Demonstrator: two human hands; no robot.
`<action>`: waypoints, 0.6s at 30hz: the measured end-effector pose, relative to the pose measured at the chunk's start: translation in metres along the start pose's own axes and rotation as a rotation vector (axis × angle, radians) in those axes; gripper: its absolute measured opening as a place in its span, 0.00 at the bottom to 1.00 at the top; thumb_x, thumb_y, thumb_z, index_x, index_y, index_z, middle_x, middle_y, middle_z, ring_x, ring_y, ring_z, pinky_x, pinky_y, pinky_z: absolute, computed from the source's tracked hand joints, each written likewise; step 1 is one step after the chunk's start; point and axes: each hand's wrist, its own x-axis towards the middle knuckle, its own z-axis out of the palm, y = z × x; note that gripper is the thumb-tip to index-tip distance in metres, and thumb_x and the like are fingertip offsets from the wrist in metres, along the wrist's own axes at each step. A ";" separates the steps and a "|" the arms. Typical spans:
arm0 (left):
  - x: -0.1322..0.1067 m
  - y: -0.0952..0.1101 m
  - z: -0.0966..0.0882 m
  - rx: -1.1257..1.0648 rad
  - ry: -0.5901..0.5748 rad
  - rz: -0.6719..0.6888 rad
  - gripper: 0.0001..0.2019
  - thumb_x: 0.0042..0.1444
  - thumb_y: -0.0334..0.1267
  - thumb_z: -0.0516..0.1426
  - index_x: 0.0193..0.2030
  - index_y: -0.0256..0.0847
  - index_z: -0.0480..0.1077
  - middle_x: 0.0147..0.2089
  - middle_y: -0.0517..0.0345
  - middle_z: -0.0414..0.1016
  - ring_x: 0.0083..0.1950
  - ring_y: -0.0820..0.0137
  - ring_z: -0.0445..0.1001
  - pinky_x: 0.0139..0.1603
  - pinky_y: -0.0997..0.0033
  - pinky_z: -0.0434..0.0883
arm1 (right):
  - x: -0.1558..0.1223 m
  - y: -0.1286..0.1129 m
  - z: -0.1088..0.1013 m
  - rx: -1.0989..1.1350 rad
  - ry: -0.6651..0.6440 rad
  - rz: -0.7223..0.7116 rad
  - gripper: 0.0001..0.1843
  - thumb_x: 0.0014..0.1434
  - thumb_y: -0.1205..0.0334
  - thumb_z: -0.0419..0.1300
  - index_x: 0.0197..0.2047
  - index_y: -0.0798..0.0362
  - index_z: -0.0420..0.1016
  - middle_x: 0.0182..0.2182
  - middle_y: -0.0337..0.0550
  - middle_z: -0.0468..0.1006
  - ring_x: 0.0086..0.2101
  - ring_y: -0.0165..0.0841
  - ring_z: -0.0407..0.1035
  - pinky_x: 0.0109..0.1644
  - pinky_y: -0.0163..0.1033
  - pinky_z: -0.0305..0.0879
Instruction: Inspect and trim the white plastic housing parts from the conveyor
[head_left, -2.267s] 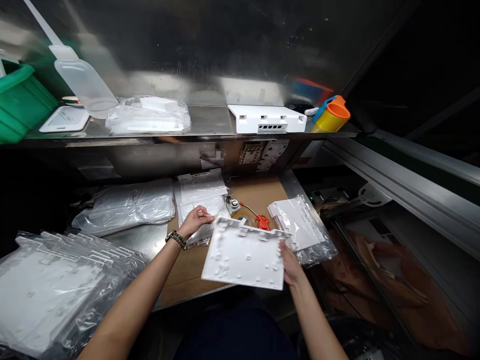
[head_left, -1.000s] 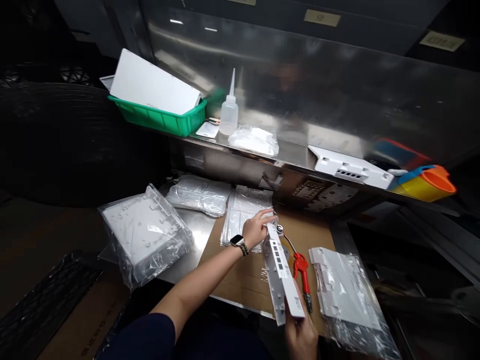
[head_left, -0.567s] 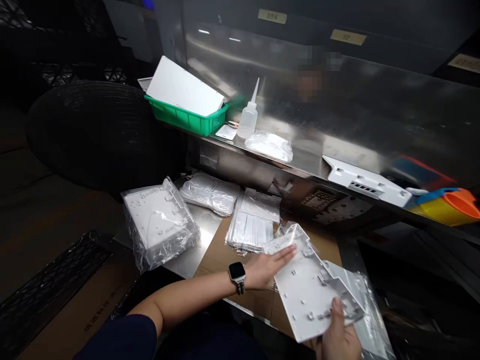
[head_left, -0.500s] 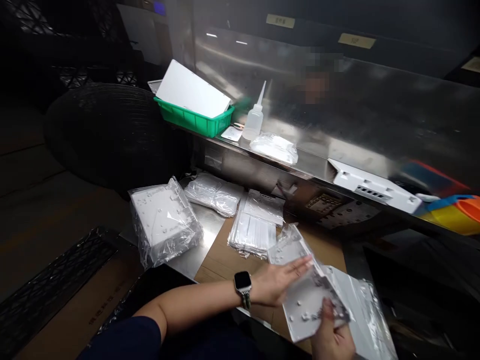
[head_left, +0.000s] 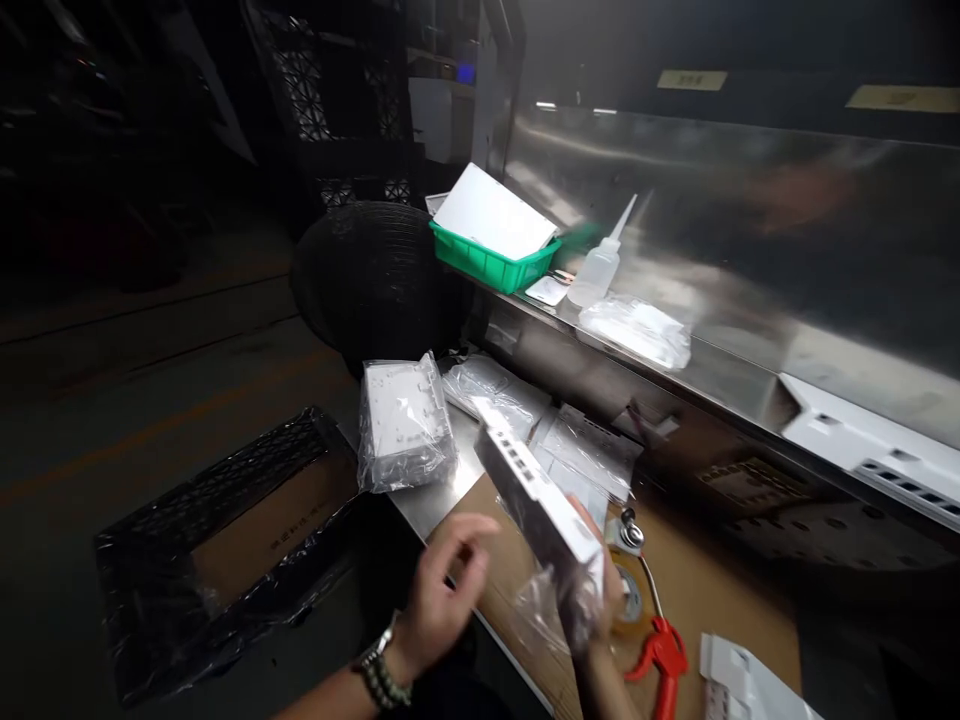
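My right hand (head_left: 600, 590) grips 1 white panel (head_left: 536, 500) edge-on in its clear bag (head_left: 551, 605), above the cardboard (head_left: 697, 590). My left hand (head_left: 442, 595) is loosely open beside it, holding nothing.

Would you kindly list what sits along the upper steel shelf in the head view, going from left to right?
Green tray holding a white panel → squeeze bottle → clear bag of white parts → white housing.
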 end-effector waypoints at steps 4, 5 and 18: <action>0.007 -0.046 -0.062 -0.041 0.573 -0.348 0.19 0.59 0.48 0.62 0.55 0.45 0.71 0.60 0.49 0.74 0.55 0.60 0.74 0.58 0.58 0.72 | 0.081 -0.023 0.105 0.055 -0.373 -0.602 0.24 0.74 0.52 0.51 0.69 0.44 0.68 0.63 0.46 0.75 0.64 0.42 0.69 0.67 0.53 0.70; 0.009 -0.056 -0.077 -0.059 0.618 -0.381 0.21 0.59 0.50 0.62 0.55 0.44 0.70 0.63 0.47 0.72 0.58 0.58 0.73 0.62 0.55 0.69 | 0.098 -0.025 0.133 0.031 -0.437 -0.704 0.24 0.74 0.54 0.50 0.70 0.45 0.67 0.64 0.45 0.74 0.65 0.41 0.67 0.69 0.52 0.68; 0.142 -0.130 -0.200 -0.148 0.386 -0.499 0.43 0.60 0.52 0.62 0.77 0.47 0.49 0.80 0.45 0.48 0.79 0.52 0.49 0.76 0.50 0.54 | 0.115 0.026 0.271 -0.473 -0.863 -0.585 0.38 0.58 0.61 0.70 0.70 0.52 0.67 0.70 0.58 0.65 0.70 0.53 0.57 0.72 0.66 0.55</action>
